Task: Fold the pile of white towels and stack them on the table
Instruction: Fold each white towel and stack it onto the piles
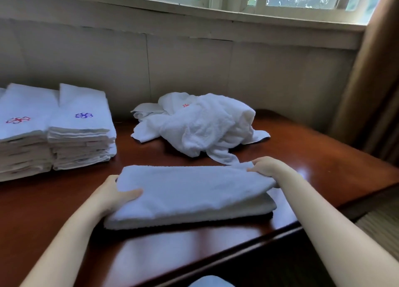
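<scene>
A white towel [190,194], folded into a long strip, lies on the dark wooden table [323,168] in front of me. My left hand [114,195] grips its left end, thumb on top and fingers beneath. My right hand [266,167] pinches its far right corner. Behind it sits a crumpled pile of unfolded white towels [200,125]. At the left stand two stacks of folded towels, one topped by a blue emblem [81,129], the other by a red emblem [21,135].
The table's front edge [237,250] runs diagonally from lower left to the right. A wall and window sill [194,17] stand behind the table. A brown curtain [371,81] hangs at the right.
</scene>
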